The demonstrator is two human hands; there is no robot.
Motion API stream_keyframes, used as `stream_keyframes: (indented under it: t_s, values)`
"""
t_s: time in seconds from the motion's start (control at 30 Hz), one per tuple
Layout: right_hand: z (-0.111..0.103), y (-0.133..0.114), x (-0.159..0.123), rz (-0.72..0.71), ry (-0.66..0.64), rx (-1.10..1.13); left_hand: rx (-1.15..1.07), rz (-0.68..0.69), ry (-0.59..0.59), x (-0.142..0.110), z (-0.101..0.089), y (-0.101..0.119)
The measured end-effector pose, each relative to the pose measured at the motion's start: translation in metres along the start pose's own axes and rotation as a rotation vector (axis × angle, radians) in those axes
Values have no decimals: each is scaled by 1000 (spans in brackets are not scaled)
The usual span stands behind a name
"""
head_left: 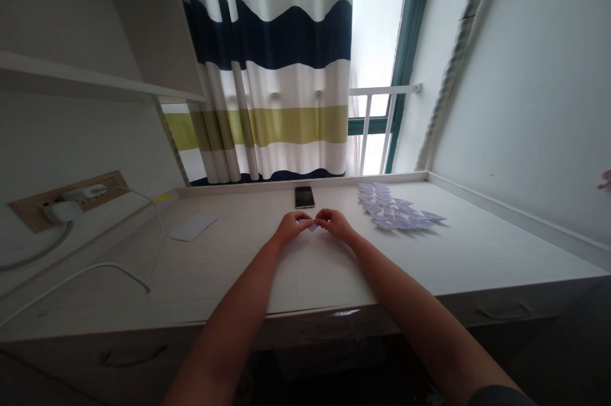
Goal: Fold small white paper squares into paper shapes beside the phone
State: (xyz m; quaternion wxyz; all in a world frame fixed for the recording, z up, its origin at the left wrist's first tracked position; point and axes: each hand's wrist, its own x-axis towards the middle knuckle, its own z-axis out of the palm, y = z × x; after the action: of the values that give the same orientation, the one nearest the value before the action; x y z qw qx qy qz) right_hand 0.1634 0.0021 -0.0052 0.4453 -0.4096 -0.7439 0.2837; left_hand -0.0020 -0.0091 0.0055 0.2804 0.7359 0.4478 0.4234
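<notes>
The person's left hand (288, 228) and right hand (335, 225) meet near the middle of the desk (319, 272), each with thumb and fingers closed in a pinch on a small piece of white paper (312, 228). The paper is held between the two sets of fingertips, just above or on the desktop; which of the two cannot be told, and the fingers hide part of its shape. Just beyond the hands lies a dark-screened phone (304, 197), flat on the desk. To the right, apart from the right hand, many pointed folded papers (396, 210) lie in overlapping rows. To the left, well apart from the left hand, flat white paper (193, 227) lies at a slant. Further left, a white cable (107, 265) loops over the desktop, and plugs (67, 210) sit in a wall socket (28, 209). Behind the desk hangs a striped curtain (296, 37), beside a window (379, 18) with a white railing (379, 90).
</notes>
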Motion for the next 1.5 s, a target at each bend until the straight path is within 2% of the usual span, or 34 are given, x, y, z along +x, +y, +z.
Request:
stream_keyframes:
  t_s: [0.27,0.5,0.7,1.07,1.2,1.4,1.5]
  values:
    - [-4,-10,1,161,15,221,-171,-95,51,3,-2,-2]
    - [-7,-10,0,187,51,310,-334,-192,44,2,-4,0]
    - [-9,-16,-1,260,57,415,-311,-197,67,1,-6,2]
    - [-8,-11,0,255,22,446,-314,-178,106,1,-7,2]
    - [-7,-8,1,228,30,374,-330,-191,102,2,-6,1]
    - [-8,-1,4,96,172,89,-332,-195,25,2,-3,0]
    - [-7,2,5,77,200,40,-342,-199,-30,2,-2,0]
